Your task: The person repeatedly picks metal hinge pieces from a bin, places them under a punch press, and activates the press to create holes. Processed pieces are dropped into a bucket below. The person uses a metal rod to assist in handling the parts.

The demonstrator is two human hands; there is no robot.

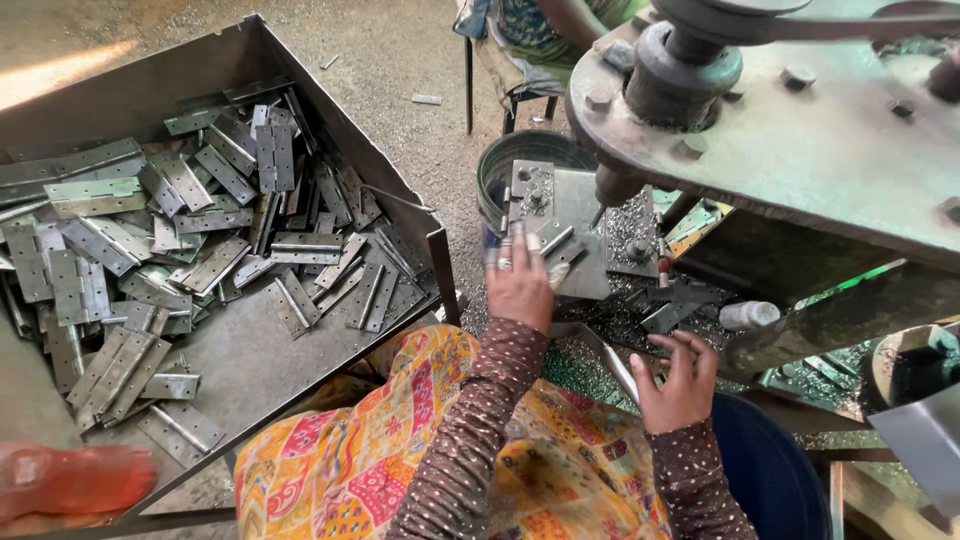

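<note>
Hands (520, 285) at flat grey hinge (556, 245)

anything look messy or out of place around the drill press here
Yes. Metal shavings are strewn over the press table and down around the jig plate where the left hand rests. The hinges lie in a jumbled heap in the metal tray, not stacked. The right hand hovers open, holding nothing.
</note>
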